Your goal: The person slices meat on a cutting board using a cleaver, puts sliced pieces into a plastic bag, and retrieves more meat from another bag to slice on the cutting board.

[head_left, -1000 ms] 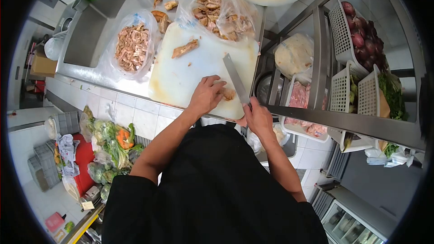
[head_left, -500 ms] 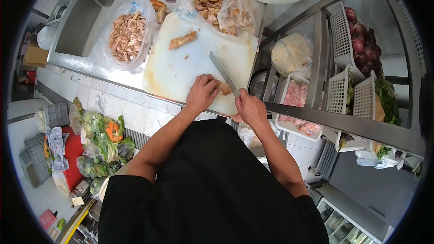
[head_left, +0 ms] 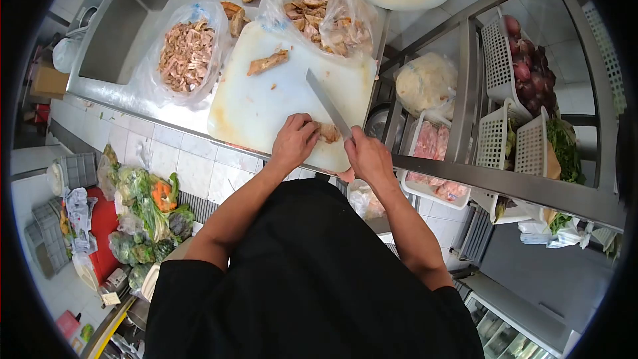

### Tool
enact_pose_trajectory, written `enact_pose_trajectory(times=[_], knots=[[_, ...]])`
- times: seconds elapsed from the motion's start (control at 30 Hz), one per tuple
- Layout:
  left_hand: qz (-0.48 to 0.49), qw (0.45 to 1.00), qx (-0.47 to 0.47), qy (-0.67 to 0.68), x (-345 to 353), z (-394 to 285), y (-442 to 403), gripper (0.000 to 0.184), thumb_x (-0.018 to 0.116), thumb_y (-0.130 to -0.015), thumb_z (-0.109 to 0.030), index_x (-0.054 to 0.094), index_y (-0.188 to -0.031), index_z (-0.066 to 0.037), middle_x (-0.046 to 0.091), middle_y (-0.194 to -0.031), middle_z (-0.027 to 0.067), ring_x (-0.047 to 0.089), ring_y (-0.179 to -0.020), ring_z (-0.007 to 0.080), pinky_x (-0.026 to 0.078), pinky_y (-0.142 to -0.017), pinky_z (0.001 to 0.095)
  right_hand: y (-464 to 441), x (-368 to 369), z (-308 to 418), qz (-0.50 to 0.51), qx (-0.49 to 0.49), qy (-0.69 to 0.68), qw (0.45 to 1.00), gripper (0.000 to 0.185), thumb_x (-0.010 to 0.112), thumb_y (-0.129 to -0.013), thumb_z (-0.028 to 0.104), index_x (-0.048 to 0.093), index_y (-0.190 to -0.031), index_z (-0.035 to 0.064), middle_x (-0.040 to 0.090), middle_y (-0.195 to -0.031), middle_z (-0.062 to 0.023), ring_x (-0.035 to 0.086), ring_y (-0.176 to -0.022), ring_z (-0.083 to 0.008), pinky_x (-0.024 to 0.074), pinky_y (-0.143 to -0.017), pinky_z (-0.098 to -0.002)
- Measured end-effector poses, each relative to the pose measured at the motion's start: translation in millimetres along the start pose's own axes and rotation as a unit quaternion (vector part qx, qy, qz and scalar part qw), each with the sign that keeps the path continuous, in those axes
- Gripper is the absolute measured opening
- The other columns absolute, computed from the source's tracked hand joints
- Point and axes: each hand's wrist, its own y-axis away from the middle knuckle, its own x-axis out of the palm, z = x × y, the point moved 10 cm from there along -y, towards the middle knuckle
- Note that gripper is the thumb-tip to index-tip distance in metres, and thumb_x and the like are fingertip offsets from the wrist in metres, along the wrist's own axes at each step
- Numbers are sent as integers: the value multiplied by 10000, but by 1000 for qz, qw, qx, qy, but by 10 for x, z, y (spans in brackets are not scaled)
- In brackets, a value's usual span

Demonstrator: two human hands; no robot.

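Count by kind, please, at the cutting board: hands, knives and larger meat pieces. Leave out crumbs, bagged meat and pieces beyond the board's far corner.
Hands: 2 (left hand, right hand)
Knives: 1 (knife in the right hand)
Larger meat pieces: 2 (partly hidden piece by the left hand; strip farther up the cutting board)
Total: 5

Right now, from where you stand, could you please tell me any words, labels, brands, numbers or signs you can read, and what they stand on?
No text can be read.
Blue print on the left plastic bag: too blurred to read.
Small pale card at lower left: any writing is too small to read.
Knife: no marking can be made out.
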Motion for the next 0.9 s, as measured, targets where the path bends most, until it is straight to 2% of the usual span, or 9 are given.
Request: enact_pose_trajectory(times=[0.2, 0.23, 0.3, 0.43, 0.5, 0.6, 0.63, 0.7, 0.9], knots=[[-4, 1000, 1, 4, -18, -16, -9, 239, 762, -839, -105, 709, -1069, -65, 635, -1118, 108, 603, -1077, 332, 533, -920, 432, 236, -541, 169, -167, 12, -180, 969, 232, 566, -1003, 248, 554, -1054, 22, 696, -819, -261, 671, -802, -498, 507, -732, -591], [-4, 1000, 3, 3, -23, -16, -18, 239, 762, -839, -105, 709, -1069, -65, 635, -1118, 108, 603, -1077, 332, 533, -920, 432, 206, -404, 76, -169, 12, -180, 969, 232, 566, -1003, 248, 554, -1054, 22, 696, -819, -261, 671, -802, -498, 507, -732, -591], [-2, 1000, 3, 5, -7, -23, -9, 245, 764, -838, -104, 706, -1072, -62, 633, -1117, 108, 601, -1075, 332, 530, -926, 434, 66, 200, -6, 9, 0, 17, 1000, 262, 561, -991, 250, 611, -1126, 31, 691, -779, -249, 699, -761, -452, 543, -691, -550], [2, 1000, 1, 4, 0, -20, 6, 247, 765, -837, -103, 705, -1073, -62, 631, -1116, 110, 600, -1074, 333, 529, -928, 431, 79, -45, 104, -10, -17, 28, 999, 268, 564, -993, 251, 607, -1133, 26, 698, -783, -243, 701, -751, -447, 543, -675, -547], [1, 1000, -5, 8, -5, -17, -7, 248, 759, -841, -99, 715, -1081, -53, 636, -1104, 115, 593, -1090, 335, 523, -946, 424, 169, -440, 221, -118, 12, -76, 990, 223, 557, -996, 241, 576, -1033, 22, 702, -777, -241, 699, -740, -450, 544, -677, -553], [0, 1000, -7, 6, -22, -33, -11, 247, 757, -842, -99, 715, -1081, -53, 636, -1105, 115, 593, -1086, 334, 522, -947, 422, 257, -610, 311, -182, -3, -150, 972, 210, 551, -997, 233, 556, -1012, 23, 708, -786, -240, 700, -741, -451, 540, -681, -560], [1, 1000, -6, 6, -15, -25, -9, 247, 757, -842, -99, 715, -1081, -53, 636, -1105, 115, 593, -1086, 334, 522, -947, 422, 229, -483, 226, -183, -2, -151, 972, 210, 551, -997, 233, 556, -1012, 23, 708, -786, -240, 700, -741, -451, 540, -681, -560], [4, 1000, -9, 5, 2, -12, -2, 244, 758, -843, -102, 714, -1077, -50, 634, -1103, 116, 593, -1085, 334, 519, -950, 422, 67, 125, 130, -3, -6, 16, 1000, 218, 547, -1005, 233, 571, -1067, 26, 712, -788, -228, 701, -743, -448, 540, -679, -549], [-5, 1000, -8, 12, -20, -20, 3, 233, 762, -843, -100, 710, -1064, -48, 629, -1096, 118, 590, -1088, 332, 517, -949, 426, 168, -484, 315, -117, -2, -92, 989, 261, 540, -1028, 272, 587, -1106, 28, 704, -797, -237, 690, -760, -461, 527, -693, -559]])
